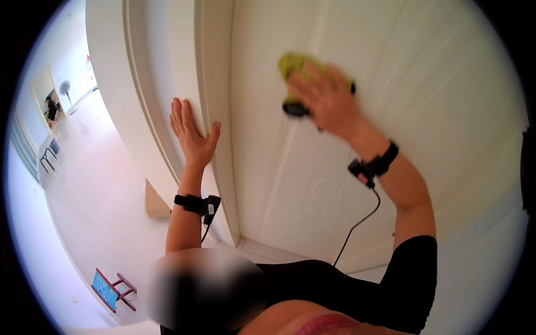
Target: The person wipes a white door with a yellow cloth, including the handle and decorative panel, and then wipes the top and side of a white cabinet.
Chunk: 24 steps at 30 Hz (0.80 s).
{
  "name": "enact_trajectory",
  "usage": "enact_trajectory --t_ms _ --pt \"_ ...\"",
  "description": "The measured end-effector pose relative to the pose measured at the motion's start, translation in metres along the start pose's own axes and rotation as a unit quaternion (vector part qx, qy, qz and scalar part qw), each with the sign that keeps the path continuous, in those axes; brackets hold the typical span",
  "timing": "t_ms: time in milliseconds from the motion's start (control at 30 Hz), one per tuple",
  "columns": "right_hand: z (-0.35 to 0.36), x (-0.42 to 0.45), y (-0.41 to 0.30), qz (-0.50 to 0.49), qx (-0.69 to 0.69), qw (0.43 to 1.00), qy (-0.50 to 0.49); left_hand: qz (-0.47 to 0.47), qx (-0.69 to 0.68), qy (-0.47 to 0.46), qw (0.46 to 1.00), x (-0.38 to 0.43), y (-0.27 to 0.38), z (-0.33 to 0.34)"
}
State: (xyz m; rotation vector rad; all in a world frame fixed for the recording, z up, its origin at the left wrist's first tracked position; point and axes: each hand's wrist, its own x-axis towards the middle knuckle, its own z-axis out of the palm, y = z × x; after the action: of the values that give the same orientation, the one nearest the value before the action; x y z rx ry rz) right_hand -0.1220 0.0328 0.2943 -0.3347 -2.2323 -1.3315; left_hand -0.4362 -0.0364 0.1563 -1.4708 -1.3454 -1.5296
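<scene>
My right hand (324,98) presses a yellow-green cloth (291,63) against a white panelled door (289,176). Dark patches show at the cloth's edges, and the hand is slightly blurred. Flat on the white door frame (205,75) to the left rests my left hand (192,134), its fingers spread and nothing in it. Each wrist wears a black strap with a small cabled device.
A cardboard box (157,201) stands on the pale floor beside the frame. Lower left is a small wooden stool (106,291) with a blue woven seat. Farther off are a standing fan (65,88), a dark stool (48,159), a bucket (54,145) and a person (51,109) in a doorway.
</scene>
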Motion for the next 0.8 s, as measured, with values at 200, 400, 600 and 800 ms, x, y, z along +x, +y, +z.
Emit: enact_trajectory --t_ms 200,400,600,800 --pt "-0.034 0.136 0.091 0.127 -0.057 0.979 0.145 0.004 0.007 -0.002 1.000 0.002 0.001 -0.006" --pt "-0.004 0.257 0.120 0.262 0.097 0.909 0.308 0.015 -0.006 -0.004 1.000 0.001 0.000 0.000" --pt "0.028 0.273 0.052 0.249 0.304 0.841 0.372 0.008 -0.002 -0.019 1.000 -0.003 0.000 0.003" --pt "0.075 0.207 -0.044 0.252 0.505 0.688 0.456 0.013 0.005 -0.035 0.999 -0.005 0.003 0.008"
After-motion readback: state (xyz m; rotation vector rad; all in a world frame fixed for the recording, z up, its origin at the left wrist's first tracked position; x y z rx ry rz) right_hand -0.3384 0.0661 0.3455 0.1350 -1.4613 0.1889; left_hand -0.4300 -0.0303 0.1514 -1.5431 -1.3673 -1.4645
